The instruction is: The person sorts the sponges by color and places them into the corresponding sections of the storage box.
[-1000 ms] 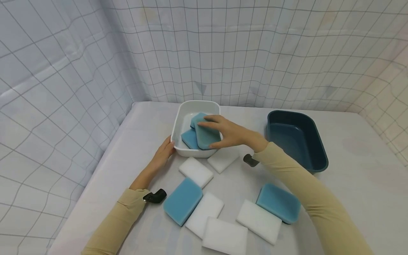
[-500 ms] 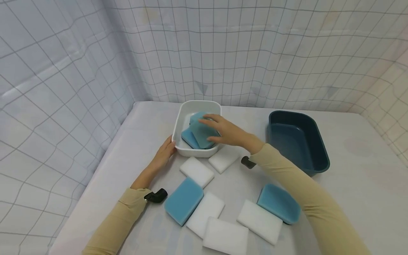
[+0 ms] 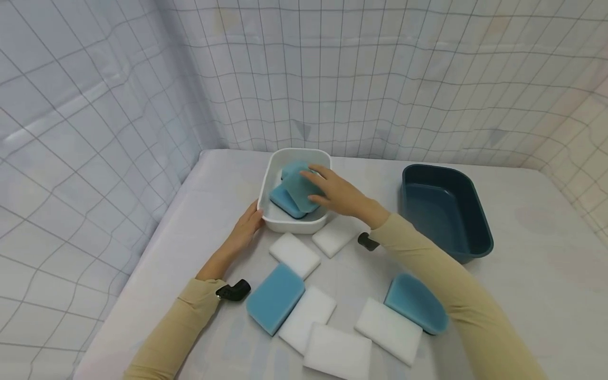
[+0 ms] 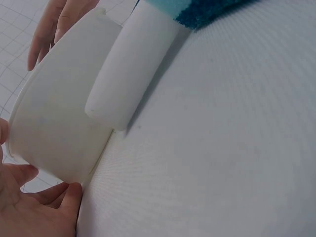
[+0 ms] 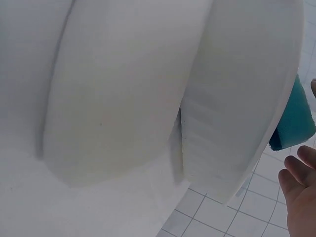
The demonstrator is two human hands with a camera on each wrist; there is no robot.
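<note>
A white bin point(image 3: 294, 227) stands at the back of the table with several blue sponges point(image 3: 284, 199) inside. My left hand point(image 3: 242, 232) rests against its near left corner. In the left wrist view, the fingertips of that hand point(image 4: 44, 207) touch the bin wall point(image 4: 64, 113) and its bottom edge. Over the bin's right rim is my right hand point(image 3: 344, 194), fingers spread above a tilted sponge point(image 3: 300, 190). In the right wrist view, a gap shows between the visible fingers point(image 5: 296, 173) and the sponge point(image 5: 295, 118), which sticks up past the rim.
A dark blue bin point(image 3: 439, 211) stands to the right. In front lie several white foam blocks point(image 3: 338, 351), one touching or close to the white bin. Two blue sponges point(image 3: 275, 298) lie among them, the right one point(image 3: 415, 303) beside my right sleeve. A gridded white curtain point(image 3: 304, 79) surrounds the table.
The upper sponge has tilted and shifted up and left in the head view, lower among the others. My right hand has eased slightly upward. The left hand has stayed at the bin.
</note>
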